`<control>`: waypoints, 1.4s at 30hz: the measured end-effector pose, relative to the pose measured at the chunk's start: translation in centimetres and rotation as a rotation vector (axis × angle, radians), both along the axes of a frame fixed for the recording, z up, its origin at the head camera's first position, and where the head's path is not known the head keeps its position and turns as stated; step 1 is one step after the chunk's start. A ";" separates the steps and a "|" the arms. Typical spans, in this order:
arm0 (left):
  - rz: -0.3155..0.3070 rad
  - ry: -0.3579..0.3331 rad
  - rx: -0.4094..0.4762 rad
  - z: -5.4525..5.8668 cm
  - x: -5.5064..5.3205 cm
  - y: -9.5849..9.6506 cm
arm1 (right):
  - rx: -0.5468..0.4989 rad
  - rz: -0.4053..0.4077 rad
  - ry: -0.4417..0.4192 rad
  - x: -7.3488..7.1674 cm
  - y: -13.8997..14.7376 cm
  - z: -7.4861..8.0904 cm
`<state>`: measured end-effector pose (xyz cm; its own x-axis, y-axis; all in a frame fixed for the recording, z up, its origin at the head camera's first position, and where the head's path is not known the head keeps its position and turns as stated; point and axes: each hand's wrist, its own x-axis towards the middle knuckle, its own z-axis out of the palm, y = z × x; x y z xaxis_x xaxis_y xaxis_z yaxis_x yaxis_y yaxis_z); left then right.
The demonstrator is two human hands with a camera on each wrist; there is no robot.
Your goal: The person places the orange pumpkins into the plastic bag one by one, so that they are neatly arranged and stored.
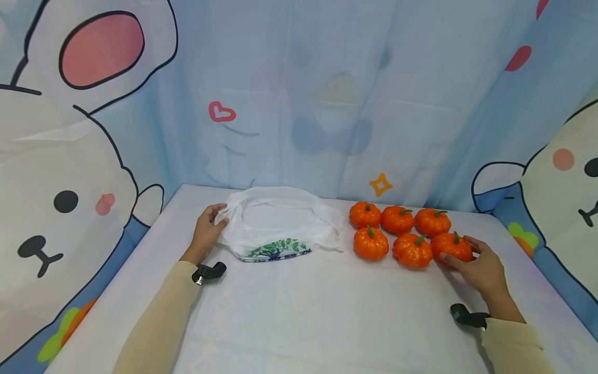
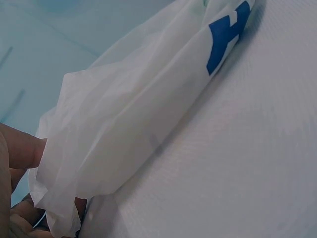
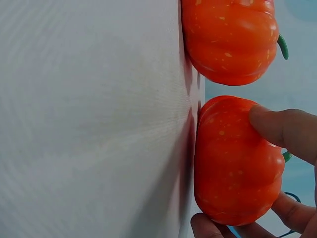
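A white plastic bag [image 1: 285, 221] with a green tree print and dark blue lettering lies on the table, its mouth spread. My left hand [image 1: 207, 231] pinches the bag's left edge between thumb and fingers. In the left wrist view the thin film of the bag [image 2: 114, 129] bunches at the fingers [image 2: 25, 148]. My right hand [image 1: 483, 270] grips the front right orange pumpkin [image 1: 450, 246], thumb on the near side and fingers around the far side. The right wrist view shows this pumpkin [image 3: 237, 163] close over the table, with a second pumpkin [image 3: 230, 39] beside it.
Several more small orange pumpkins [image 1: 397, 219] with green stems stand in two rows right of the bag. The table [image 1: 299, 311] has a white cloth. A blue curtain [image 1: 289, 93] with cartoon prints hangs behind the table's far edge.
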<state>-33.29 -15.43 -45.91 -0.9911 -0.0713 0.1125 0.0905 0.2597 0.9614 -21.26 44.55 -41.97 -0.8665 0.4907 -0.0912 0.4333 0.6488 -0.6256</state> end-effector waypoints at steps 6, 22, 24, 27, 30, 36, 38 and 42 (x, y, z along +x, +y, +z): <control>0.005 -0.002 0.000 -0.1 0.0 -0.1 | 0.013 0.010 0.009 0.0 -0.2 0.1; 0.010 0.007 -0.003 -0.1 0.0 0.1 | 0.022 0.023 0.016 0.1 -0.9 1.2; 0.009 0.006 -0.003 -0.1 0.1 0.1 | 0.019 0.021 0.016 0.2 -1.0 1.2; 0.009 0.003 -0.005 0.0 0.1 0.0 | 0.028 0.027 0.019 0.3 -1.0 1.2; 0.009 0.004 -0.003 0.0 0.2 0.0 | 0.042 0.032 0.022 0.4 -0.9 1.4; 0.007 0.001 -0.005 0.2 0.3 0.0 | 0.055 0.028 0.033 0.5 -0.8 1.9; 0.005 0.000 -0.005 0.2 0.3 0.0 | 0.058 0.027 0.039 0.5 -0.9 2.1; 0.005 -0.001 -0.009 0.2 0.3 0.0 | 0.063 0.028 0.049 0.6 -1.1 2.4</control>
